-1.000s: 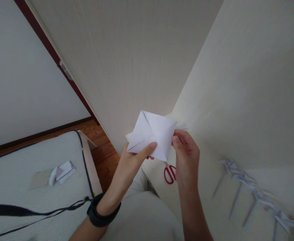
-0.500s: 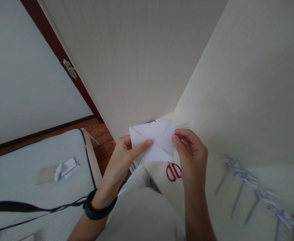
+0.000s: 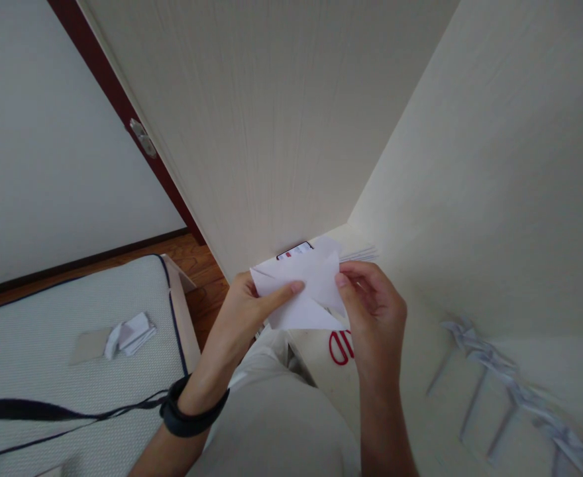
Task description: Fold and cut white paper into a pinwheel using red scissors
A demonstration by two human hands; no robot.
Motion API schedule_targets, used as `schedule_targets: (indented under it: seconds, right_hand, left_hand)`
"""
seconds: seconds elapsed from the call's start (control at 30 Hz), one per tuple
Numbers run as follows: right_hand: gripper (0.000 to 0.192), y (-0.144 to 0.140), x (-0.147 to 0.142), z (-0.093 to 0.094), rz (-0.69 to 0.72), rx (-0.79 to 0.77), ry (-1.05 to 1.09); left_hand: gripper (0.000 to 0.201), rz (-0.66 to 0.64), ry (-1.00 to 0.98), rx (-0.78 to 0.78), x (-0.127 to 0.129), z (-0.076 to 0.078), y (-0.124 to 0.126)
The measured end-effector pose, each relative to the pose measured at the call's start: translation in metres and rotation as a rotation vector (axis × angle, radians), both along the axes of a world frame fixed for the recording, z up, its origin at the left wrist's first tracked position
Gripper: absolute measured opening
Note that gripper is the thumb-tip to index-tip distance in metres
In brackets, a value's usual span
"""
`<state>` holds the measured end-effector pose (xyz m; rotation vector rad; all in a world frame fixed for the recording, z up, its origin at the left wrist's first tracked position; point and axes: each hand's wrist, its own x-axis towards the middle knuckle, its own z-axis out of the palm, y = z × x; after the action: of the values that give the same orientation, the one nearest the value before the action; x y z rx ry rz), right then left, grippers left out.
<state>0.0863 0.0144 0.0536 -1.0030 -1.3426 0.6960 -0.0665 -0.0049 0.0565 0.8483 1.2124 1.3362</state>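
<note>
Two bare hands are closed on one folded sheet of white paper [image 3: 305, 291], which is held up in the air above the lap, in front of a pale wood-grain cabinet panel [image 3: 271, 132]. The left hand [image 3: 244, 311] is clamped on the paper's left edge, with the thumb laid flat across the front face and the fingers hidden behind. The right hand [image 3: 373, 315] is pinched on the right edge, thumb in front. Diagonal creases are seen on the sheet, and a pointed flap hangs at its lower edge.

A dark band [image 3: 192, 414] is worn on the left wrist. Red-handled scissors [image 3: 340, 346] are partly covered by the paper and the right hand and lie on the cream desk surface [image 3: 421, 371]. A phone [image 3: 295, 250] is just visible behind the top edge of the sheet, and a thin stack of paper [image 3: 358, 252] lies beside it. A row of folded paper figures on sticks [image 3: 510, 391] is laid out on the desk at the right. On the mattress [image 3: 48, 371] at the left, a crumpled paper piece [image 3: 130, 333] rests near a black strap [image 3: 73, 414].
</note>
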Motion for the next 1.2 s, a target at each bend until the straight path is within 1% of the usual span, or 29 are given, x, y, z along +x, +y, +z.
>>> schedule_targets:
  seconds: [0.13, 0.23, 0.3, 0.4, 0.5, 0.67, 0.73, 0.83, 1.07, 1.13, 1.2]
  right_hand:
    - [0.006, 0.001, 0.005, -0.001, 0.016, -0.048, -0.027]
    - [0.008, 0.001, 0.010, -0.001, 0.049, -0.091, -0.070]
    - [0.010, 0.001, 0.014, -0.002, 0.067, -0.112, -0.085]
    - [0.011, 0.000, 0.017, -0.004, 0.079, -0.129, -0.082]
    - [0.012, -0.002, 0.017, -0.003, 0.096, -0.147, -0.079]
    - [0.012, -0.006, 0.017, 0.000, 0.126, -0.165, -0.086]
    - [0.012, -0.006, 0.017, 0.000, 0.134, -0.178, -0.088]
    - [0.012, -0.006, 0.018, -0.001, 0.152, -0.192, -0.086]
    - [0.014, -0.006, 0.019, -0.002, 0.175, -0.202, -0.117]
    - [0.018, -0.007, 0.019, 0.000, 0.162, -0.169, -0.145]
    - [0.021, -0.007, 0.019, 0.003, 0.137, -0.103, -0.183]
  left_hand:
    - [0.018, 0.022, 0.069, 0.064, -0.005, 0.005, 0.005]
    - [0.010, 0.019, 0.070, 0.120, -0.008, 0.008, 0.010]
    - [0.007, -0.029, 0.053, 0.128, -0.007, 0.011, 0.013]
    - [0.009, -0.095, 0.029, 0.096, -0.004, 0.016, 0.015]
    - [0.010, -0.156, 0.055, 0.079, -0.002, 0.019, 0.017]
    - [0.011, -0.351, 0.206, 0.094, -0.009, 0.012, 0.017]
    - [0.012, -0.396, 0.263, 0.093, -0.012, 0.010, 0.016]
    - [0.013, -0.395, 0.303, 0.105, -0.014, 0.011, 0.015]
    - [0.018, -0.416, 0.304, 0.099, -0.013, 0.019, 0.013]
    - [0.021, -0.416, 0.318, 0.099, -0.013, 0.020, 0.012]
    - [0.024, -0.408, 0.334, 0.113, -0.012, 0.020, 0.011]
